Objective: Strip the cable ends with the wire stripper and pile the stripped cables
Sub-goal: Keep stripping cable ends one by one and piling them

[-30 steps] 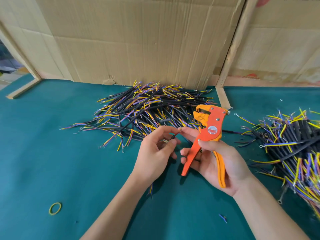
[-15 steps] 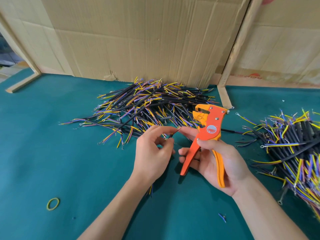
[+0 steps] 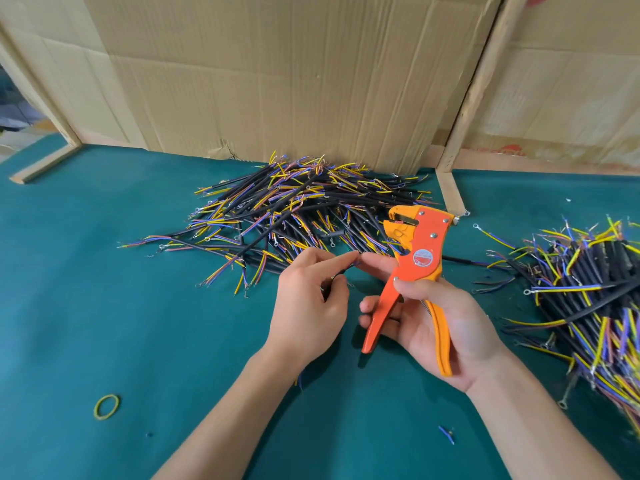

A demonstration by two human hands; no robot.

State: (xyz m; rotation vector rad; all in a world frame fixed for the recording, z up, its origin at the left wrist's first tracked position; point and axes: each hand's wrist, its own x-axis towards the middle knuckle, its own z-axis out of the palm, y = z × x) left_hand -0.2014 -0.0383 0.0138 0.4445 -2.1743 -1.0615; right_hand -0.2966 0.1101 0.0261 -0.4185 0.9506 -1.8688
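The left hand (image 3: 308, 306) pinches a thin black cable (image 3: 341, 271) in curled fingers; the right hand (image 3: 440, 323) grips the orange metal wire stripper (image 3: 412, 271), handles spread. The cable end should probably enter the open jaws straight before squeezing.

Nothing here can actually be read. The orange and yellow plastic wire stripper (image 3: 417, 268) carries a small round red and white sticker (image 3: 420, 257) near its pivot, but its print is too small to make out. The cardboard sheet at far right (image 3: 568, 81) shows faint red marks along its lower edge, illegible.
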